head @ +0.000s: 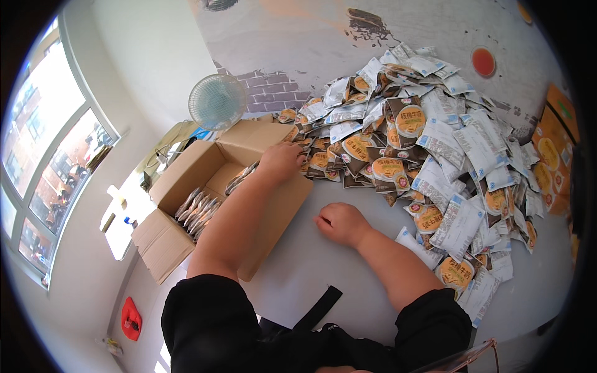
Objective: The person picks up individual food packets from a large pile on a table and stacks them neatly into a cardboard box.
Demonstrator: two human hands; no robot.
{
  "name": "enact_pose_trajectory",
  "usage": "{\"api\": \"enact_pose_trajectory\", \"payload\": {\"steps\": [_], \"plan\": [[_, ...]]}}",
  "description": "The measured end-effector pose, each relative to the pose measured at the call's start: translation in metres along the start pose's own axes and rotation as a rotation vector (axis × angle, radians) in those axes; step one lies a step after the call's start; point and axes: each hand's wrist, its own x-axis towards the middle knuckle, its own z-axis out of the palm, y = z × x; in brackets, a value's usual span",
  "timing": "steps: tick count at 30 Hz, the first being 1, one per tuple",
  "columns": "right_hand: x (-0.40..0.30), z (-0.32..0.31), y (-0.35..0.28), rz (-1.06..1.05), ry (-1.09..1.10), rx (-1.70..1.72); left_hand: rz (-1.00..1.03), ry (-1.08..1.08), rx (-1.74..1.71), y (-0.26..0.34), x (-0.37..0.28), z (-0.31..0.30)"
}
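My left hand [282,162] reaches across the open cardboard box [254,224] to the left edge of a big pile of brown and white packets [359,147]. Its fingertips are at the packets there; whether they grip one is hidden. Inside the box, a row of packets [198,212] stands on edge along the near side. More packets [240,177] stand farther in, partly behind my left arm. My right hand [343,224] is curled into a loose fist just above or on the grey table [317,270], with nothing visible in it.
A round fan [217,101] stands behind the box, near a cable and a white adapter [162,157]. Orange printed cartons [552,158] are at the right. A window [51,140] is on the left, and a red bag [131,318] lies on the floor.
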Motion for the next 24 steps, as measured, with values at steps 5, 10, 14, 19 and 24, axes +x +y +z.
{"api": "enact_pose_trajectory", "payload": {"steps": [5,10,14,19,24], "plan": [[0.001,0.002,0.004,-0.027,-0.037,-0.041,-0.158,-0.019,0.136,0.004,0.028,0.038],[0.000,0.003,0.003,-0.046,-0.013,-0.009,-0.246,-0.045,0.151,0.008,0.043,0.047],[0.001,-0.001,0.002,-0.041,-0.014,-0.013,-0.229,-0.060,0.145,0.012,0.050,0.042],[0.002,0.002,-0.001,-0.058,0.015,0.023,-0.267,0.194,-0.015,-0.010,0.057,0.047],[0.003,0.000,-0.001,0.229,0.111,0.333,-0.220,0.780,-0.435,-0.002,0.061,0.011]]}}
